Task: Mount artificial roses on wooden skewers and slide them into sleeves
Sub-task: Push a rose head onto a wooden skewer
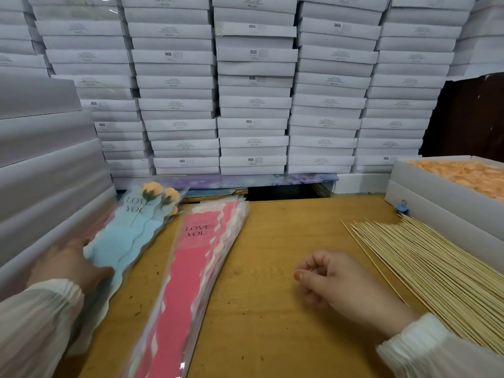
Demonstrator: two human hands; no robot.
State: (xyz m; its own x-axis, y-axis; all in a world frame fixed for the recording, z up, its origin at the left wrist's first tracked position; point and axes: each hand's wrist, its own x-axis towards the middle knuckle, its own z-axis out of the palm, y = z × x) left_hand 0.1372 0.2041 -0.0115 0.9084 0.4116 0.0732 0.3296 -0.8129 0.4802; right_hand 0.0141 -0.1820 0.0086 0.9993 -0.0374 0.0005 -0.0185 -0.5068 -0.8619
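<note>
My left hand [69,264] rests on the lower end of a blue "LOVE YOU" sleeve [122,241] at the table's left, thumb on top of it. That sleeve lies on a small pile and holds peach roses [161,193] on skewers. A stack of pink "LOVE YOU" sleeves [191,266] lies beside it towards the middle. My right hand [335,285] hovers over the bare wood, fingers loosely curled, holding nothing that I can make out. A wide pile of wooden skewers [425,271] lies to its right. An open box of peach roses [463,177] stands at the far right.
White boxes are stacked high in a wall [253,85] behind the wooden table [272,241] and in a pile at the left [49,159]. A blue binder clip [403,209] sits by the rose box. Bare wood shows between the pink sleeves and the skewers.
</note>
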